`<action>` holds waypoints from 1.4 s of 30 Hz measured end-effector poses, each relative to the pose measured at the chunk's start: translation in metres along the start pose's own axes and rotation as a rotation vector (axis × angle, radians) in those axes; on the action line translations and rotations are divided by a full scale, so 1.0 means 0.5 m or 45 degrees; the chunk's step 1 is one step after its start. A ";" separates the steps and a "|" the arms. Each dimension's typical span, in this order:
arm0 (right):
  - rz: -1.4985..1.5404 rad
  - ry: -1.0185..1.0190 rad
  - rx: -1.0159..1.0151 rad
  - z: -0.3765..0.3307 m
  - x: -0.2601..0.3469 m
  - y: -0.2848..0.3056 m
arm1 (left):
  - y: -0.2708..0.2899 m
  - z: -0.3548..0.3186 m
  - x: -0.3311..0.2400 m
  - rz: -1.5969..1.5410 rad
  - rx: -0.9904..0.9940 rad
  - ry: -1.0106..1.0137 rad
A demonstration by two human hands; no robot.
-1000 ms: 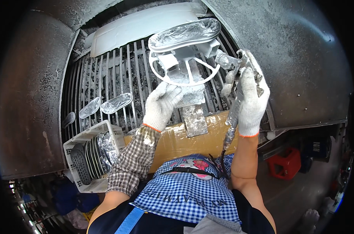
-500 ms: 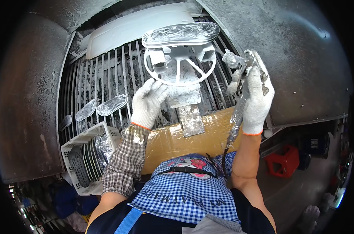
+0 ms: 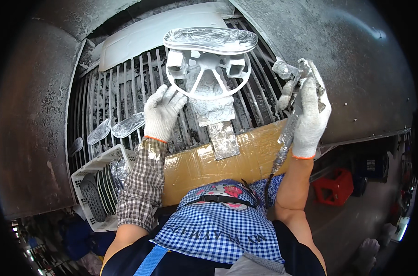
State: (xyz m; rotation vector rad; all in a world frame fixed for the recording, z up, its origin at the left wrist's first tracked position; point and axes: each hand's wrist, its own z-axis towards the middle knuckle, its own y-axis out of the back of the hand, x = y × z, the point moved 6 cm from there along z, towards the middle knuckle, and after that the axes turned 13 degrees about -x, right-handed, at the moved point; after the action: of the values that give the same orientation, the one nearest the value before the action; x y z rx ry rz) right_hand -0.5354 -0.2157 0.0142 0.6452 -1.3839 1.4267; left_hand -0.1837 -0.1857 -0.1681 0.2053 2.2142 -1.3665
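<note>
My right hand (image 3: 312,110), in a white knit glove, is closed around a spray gun (image 3: 287,73) caked with grey residue. Its wrapped hose runs down toward my apron. My gloved left hand (image 3: 163,112) holds nothing, its fingers stretched out at the left rim of a white-coated spoked wheel (image 3: 211,95). Whether the fingertips touch the rim I cannot tell. On top of the wheel's block-like supports lies a shoe sole (image 3: 209,40) with crinkled foil inside its raised edge. The spray gun points toward the sole and wheel from the right, a gap between them.
A crusted stand (image 3: 225,140) carries the wheel over metal bars (image 3: 135,87). Foil-covered sole pieces (image 3: 128,125) lie at the left, behind a white basket (image 3: 96,224) of upright soles. Taped cardboard (image 3: 186,168) edges the front. Metal walls (image 3: 356,92) enclose both sides.
The wheel has turned, shifting its spokes and supports, and the sole's angle has changed slightly. My left hand has moved left and slightly up; my right hand with the spray gun has drifted right.
</note>
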 end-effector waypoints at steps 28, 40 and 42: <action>-0.075 -0.025 -0.037 -0.051 0.061 -0.012 | -0.050 -0.050 0.107 -0.119 0.017 0.174; -0.083 -0.104 0.146 -0.074 0.040 0.016 | -0.035 -0.040 0.037 -0.079 0.035 0.063; -0.082 -0.094 0.118 -0.078 0.034 0.017 | -0.021 -0.036 0.028 -0.072 -0.050 0.022</action>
State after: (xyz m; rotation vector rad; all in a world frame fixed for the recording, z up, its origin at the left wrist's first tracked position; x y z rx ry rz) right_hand -0.5389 -0.1726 0.0180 0.8026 -1.3478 1.4340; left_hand -0.2058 -0.1772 -0.1606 0.1417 2.2745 -1.3544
